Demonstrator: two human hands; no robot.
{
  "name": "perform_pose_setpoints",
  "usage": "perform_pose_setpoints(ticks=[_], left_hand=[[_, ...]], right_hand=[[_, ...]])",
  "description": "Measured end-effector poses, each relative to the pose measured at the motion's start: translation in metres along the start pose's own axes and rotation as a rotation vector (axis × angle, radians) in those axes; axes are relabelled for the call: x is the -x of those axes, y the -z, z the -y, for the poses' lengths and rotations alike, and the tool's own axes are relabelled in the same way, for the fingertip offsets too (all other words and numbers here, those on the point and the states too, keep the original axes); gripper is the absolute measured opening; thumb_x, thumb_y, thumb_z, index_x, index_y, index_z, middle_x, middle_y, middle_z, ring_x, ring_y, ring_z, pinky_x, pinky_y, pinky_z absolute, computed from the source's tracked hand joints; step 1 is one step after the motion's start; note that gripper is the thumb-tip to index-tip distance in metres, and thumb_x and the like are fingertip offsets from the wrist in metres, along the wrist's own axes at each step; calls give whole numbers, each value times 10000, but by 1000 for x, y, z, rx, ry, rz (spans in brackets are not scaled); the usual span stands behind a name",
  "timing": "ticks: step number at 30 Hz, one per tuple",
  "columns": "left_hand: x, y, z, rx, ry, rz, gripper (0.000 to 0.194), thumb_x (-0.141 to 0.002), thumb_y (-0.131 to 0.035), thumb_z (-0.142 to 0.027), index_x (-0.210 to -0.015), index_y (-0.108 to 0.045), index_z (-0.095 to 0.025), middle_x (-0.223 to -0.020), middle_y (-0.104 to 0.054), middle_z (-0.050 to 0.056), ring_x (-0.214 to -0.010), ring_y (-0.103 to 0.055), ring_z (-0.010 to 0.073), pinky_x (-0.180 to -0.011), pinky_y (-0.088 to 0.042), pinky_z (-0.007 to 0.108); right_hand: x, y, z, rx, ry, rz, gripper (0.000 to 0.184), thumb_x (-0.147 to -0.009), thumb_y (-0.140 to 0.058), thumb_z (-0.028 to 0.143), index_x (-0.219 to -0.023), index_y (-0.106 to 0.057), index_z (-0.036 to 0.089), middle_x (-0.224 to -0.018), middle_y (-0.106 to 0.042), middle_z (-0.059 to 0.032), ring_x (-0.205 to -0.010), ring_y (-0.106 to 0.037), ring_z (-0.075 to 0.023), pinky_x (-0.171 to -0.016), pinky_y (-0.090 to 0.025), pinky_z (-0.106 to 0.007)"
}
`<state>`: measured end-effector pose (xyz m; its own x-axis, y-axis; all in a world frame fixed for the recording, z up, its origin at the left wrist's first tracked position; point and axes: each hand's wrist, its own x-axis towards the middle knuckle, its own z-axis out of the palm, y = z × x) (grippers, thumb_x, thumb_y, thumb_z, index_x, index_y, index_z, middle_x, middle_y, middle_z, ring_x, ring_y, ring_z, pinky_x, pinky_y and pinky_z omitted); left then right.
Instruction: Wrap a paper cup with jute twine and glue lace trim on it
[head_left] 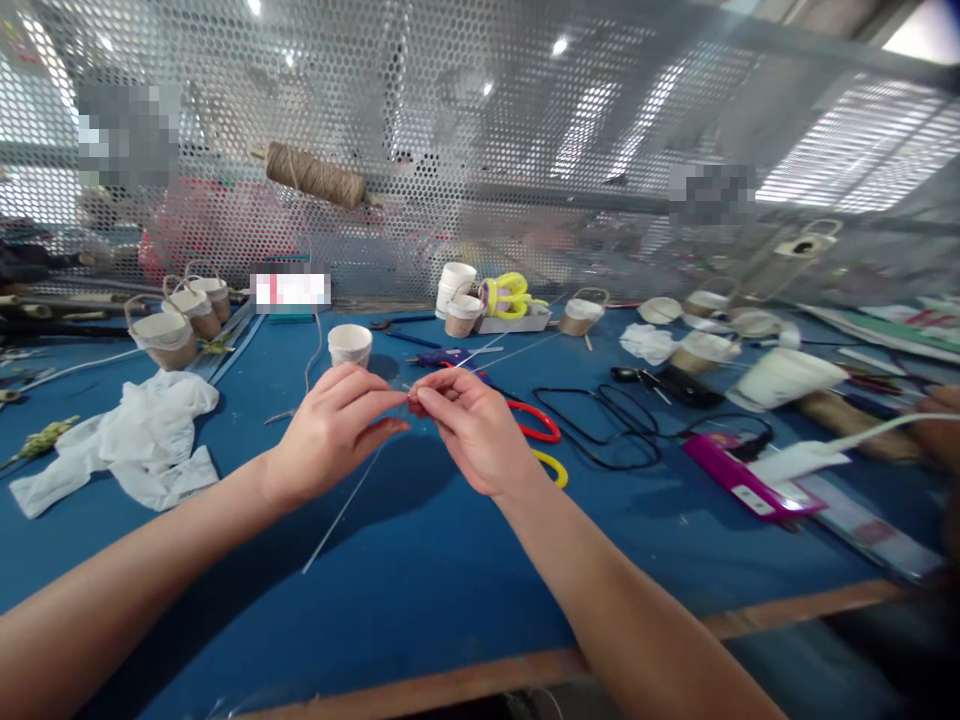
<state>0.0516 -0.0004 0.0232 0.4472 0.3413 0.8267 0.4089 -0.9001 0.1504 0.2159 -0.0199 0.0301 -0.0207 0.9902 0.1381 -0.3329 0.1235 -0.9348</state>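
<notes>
My left hand (330, 430) and my right hand (476, 420) meet fingertip to fingertip above the middle of the blue table (420, 590). My right thumb and fingers are pinched together at a tiny reddish-brown spot too small to name. Bent inward, my left fingers and thumb reach that same point; what they grip is hidden. A thin whitish strand (341, 515) runs from below my left fingers toward the table front; I cannot tell whether it is held. Just behind my left hand stands a small white cup (350, 345). Red-handled scissors (536, 422) lie partly behind my right hand.
Small rope-handled pots (161, 340) stand at left, near crumpled white cloth (146, 440). A twine spool (315, 175) hangs on the perforated metal screen (450, 120). A black cable (600, 430) and purple power strip (742, 475) lie right. Another person's hand (937, 430) shows at the right edge.
</notes>
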Motion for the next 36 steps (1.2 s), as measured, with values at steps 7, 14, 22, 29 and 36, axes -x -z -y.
perform_pose_setpoints(ticks=[7, 14, 22, 29, 36], left_hand=[[-11, -1, -17, 1060, 1153, 27, 113, -729, -676, -231, -667, -664, -137, -629, -639, 6, -556, -534, 83, -560, -436, 205], [-9, -3, -11, 1551, 1463, 80, 84, -728, -671, -160, -674, -645, -101, -566, -595, -1, -490, -517, 48, -507, -417, 156], [-4, -5, -11, 1209, 1179, 40, 207, -650, -744, -284, -625, -639, -108, -573, -597, -4, -502, -478, 57, -509, -356, 194], [-5, -6, -21, 877, 1077, -1, 163, -658, -695, -272, -604, -624, -136, -559, -584, -18, -528, -473, 78, -530, -356, 219], [-5, -7, -21, 954, 1091, -50, 171, -649, -709, -269, -602, -624, -128, -550, -585, -16, -515, -468, 71, -520, -355, 211]], right_hand=[[4, -1, 0, 50, 132, -5, 123, -670, -726, 240, -705, -615, 203, -689, -646, 29, -671, -585, -104, -736, -464, -294], [2, 3, 0, 95, 56, 94, 131, -667, -722, 254, -723, -627, 184, -706, -632, 18, -678, -583, -104, -725, -466, -295], [1, 1, 1, 171, -6, 29, 168, -633, -717, 235, -730, -592, 179, -645, -610, 26, -634, -570, -104, -688, -457, -288], [4, 1, 0, 336, 52, -20, 151, -645, -698, 218, -726, -577, 180, -639, -598, 22, -627, -558, -108, -627, -436, -270], [2, -1, -1, 113, -110, -20, 254, -598, -748, 248, -780, -584, 180, -629, -610, 38, -622, -576, -97, -643, -442, -262]])
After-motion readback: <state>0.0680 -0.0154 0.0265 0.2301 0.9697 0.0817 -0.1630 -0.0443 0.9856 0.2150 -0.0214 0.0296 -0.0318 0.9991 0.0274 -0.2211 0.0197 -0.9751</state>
